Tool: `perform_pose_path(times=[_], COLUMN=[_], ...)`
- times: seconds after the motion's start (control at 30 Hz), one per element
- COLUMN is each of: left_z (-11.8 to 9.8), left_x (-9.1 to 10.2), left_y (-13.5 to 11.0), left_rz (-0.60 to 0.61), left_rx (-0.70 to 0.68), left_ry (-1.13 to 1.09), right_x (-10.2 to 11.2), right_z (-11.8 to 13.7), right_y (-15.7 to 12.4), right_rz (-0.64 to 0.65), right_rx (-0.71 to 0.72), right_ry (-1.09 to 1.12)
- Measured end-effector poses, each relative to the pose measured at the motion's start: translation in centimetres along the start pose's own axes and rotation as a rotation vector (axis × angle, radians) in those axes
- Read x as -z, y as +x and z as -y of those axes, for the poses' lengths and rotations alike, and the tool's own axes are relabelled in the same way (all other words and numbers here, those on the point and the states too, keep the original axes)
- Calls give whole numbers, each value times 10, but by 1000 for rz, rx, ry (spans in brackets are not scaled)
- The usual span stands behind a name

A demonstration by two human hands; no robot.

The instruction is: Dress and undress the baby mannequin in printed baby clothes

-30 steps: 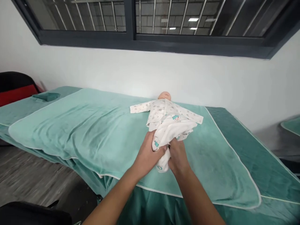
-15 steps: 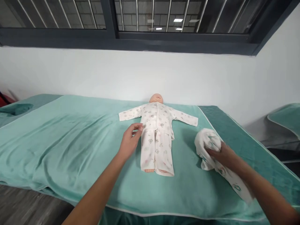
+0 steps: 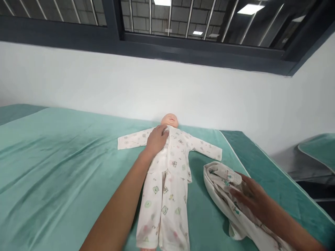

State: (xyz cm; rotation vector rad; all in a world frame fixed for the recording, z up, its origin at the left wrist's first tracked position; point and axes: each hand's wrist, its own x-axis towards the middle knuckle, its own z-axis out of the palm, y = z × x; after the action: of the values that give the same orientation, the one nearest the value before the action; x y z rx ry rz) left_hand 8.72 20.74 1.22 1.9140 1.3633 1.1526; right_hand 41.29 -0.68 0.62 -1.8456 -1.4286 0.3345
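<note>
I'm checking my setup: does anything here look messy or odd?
Nothing looks spilled or damaged. The white cloth at the right hand looks untidy: it is bunched up, while the clothes on the doll lie fairly flat. The green blanket is creased at the picture's left.

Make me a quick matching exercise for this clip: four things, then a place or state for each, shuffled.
1. Left hand
2. Right hand
3. Clothed doll
4. Window frame

A. Dark, above the white wall
B. At the bunched white cloth
C. Lying on its back on the pale green blanket
D. On the doll's upper chest

Pairs: 1-D, 2-B, 3-C, 4-A
</note>
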Motion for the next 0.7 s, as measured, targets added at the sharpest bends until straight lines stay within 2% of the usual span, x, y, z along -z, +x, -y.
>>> perform_pose_path(times=[0.07, 0.13, 0.2, 0.27, 0.33, 0.4, 0.47, 0.6, 0.7], left_z=[3, 4, 3, 3, 3, 5, 7, 7, 5], left_x=[-1, 0, 3, 5, 6, 5, 4, 1, 1], left_y=[5, 6, 5, 2, -2, -4, -4, -1, -1], left_rz=[44, 86, 104, 98, 96, 100, 93, 81, 85], left_rx=[-30, -38, -37, -51, -77, -94, -89, -81, -60], left_ry=[21, 20, 28, 31, 14, 0, 18, 87, 87], right_x=[4, -8, -39, -86, -134, -170, -189, -193, -189], right_z=[19, 52, 93, 130, 153, 160, 153, 131, 127], right_y=[1, 9, 26, 48, 73, 95, 110, 122, 122], right_rz=[56, 38, 71, 73, 89, 84, 67, 112, 126], right_rx=[11, 55, 103, 148, 261, 333, 320, 131, 96], right_ry=[-99, -96, 36, 244, 388, 403, 399, 503, 511])
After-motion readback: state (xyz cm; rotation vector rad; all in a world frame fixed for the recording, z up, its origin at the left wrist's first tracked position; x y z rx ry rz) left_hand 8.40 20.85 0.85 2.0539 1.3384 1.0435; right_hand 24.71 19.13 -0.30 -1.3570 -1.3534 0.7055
